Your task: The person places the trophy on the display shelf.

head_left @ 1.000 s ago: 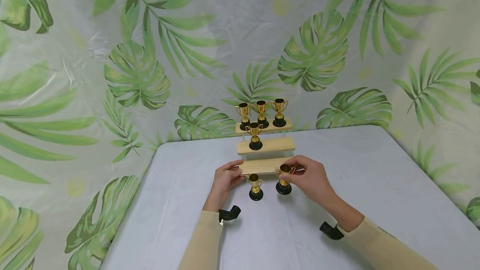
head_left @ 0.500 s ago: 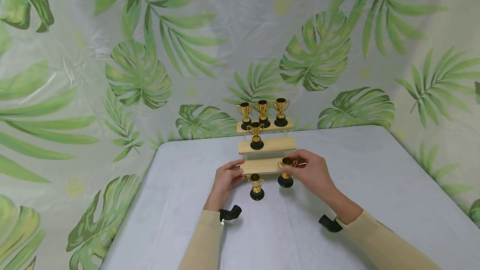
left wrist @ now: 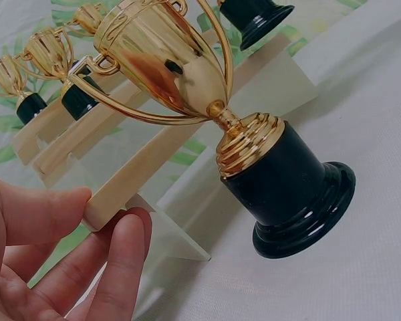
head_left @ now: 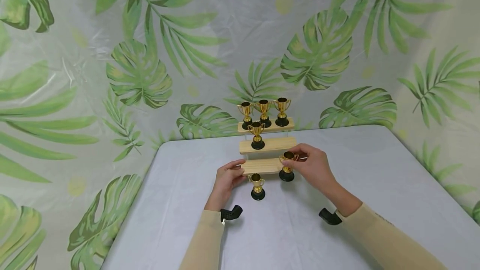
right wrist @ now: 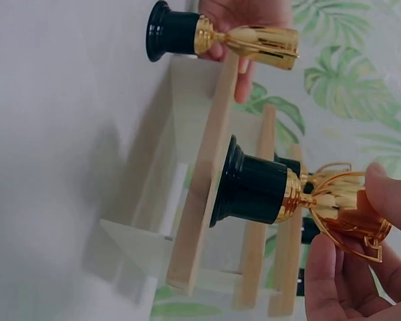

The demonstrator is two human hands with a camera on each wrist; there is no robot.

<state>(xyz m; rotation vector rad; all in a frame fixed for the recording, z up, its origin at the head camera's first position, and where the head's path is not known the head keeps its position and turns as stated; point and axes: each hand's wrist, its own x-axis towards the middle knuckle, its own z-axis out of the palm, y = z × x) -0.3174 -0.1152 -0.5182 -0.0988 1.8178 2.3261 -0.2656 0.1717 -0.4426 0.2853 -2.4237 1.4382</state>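
Note:
My left hand pinches the left end of the lowest wooden board of a three-tier stand, thumb above and fingers below in the left wrist view. Between the fingers and thumb of my right hand is a small gold trophy, gripped by its cup near the handle. In the right wrist view its black base is right at the top face of the lowest board, toward the right end. Another gold trophy stands on the table in front of the stand, near my left hand.
Toward the left of the middle board stands one trophy. The top board carries three more, including a right-hand trophy. A white cloth covers the table, and a leaf-patterned sheet hangs behind it.
My right hand has moved its trophy back and slightly right, from in front of the lowest board to over its right end. My left hand keeps its hold on the board.

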